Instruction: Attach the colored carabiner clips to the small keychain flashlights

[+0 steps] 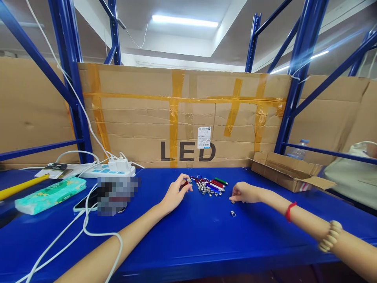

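My left hand (176,192) is closed in a pinch on a small red tube with a silver end (188,181), mostly covered by the fingers. Just to its right lies a pile of slim coloured tubes (217,183) in red, green, blue and purple, with several short silver metal pieces (205,190) at its near side. On the far side of the pile, my right hand (243,192) has its fingertips pressed together low over the table. A tiny piece shows under them, too small to name. A loose silver metal piece (233,213) lies nearer to me.
The blue table (188,243) is backed by a taped cardboard sheet (141,118). An open cardboard box (282,173) stands at right. At left are a white power strip (97,170), a green tissue pack (51,195), a yellow handle (23,186) and white cables (85,224) crossing by my left forearm.
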The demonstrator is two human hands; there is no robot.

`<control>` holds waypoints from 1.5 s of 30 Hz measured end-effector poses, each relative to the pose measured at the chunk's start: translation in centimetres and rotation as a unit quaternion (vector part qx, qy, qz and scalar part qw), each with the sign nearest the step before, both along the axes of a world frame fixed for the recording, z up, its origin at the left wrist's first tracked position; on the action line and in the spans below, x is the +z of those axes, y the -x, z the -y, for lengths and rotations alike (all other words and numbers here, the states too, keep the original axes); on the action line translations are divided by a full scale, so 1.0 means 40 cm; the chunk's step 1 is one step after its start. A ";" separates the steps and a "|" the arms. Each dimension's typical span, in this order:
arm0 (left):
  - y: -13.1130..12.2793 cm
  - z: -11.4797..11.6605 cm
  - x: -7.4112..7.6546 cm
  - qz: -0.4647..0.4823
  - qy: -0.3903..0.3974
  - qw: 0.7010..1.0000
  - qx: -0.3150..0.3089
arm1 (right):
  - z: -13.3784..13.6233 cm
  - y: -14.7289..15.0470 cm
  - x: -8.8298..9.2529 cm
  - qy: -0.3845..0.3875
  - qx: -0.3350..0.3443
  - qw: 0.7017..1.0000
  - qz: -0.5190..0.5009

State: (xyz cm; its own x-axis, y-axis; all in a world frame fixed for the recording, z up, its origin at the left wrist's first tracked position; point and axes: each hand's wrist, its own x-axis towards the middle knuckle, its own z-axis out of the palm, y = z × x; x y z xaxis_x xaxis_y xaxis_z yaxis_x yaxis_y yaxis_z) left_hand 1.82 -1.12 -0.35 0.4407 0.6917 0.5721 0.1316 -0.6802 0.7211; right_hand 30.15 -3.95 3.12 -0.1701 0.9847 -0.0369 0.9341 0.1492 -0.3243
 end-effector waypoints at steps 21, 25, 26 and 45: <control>-0.017 0.001 0.005 0.041 0.090 0.995 -0.026 | -0.037 0.276 -0.021 -0.356 0.278 0.883 -0.126; -0.024 0.001 0.007 0.073 0.148 0.986 -0.035 | -0.038 0.275 -0.036 -0.322 0.282 0.894 -0.133; -0.024 -0.001 0.007 0.077 0.154 0.984 -0.035 | -0.037 0.274 -0.035 -0.297 0.281 0.903 -0.132; -0.035 -0.039 -0.002 -0.033 0.020 0.996 0.075 | -0.011 -0.050 -0.032 0.007 0.120 0.981 -0.155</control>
State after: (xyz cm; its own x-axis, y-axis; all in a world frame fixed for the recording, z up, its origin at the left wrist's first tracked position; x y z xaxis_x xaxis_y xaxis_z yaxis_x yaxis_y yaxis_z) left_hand 3.21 0.44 -0.43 0.3664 0.7745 0.5156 0.2776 -0.6199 0.7339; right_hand 32.17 -3.52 1.83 -0.4016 0.9150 0.0402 0.7294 0.3460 -0.5901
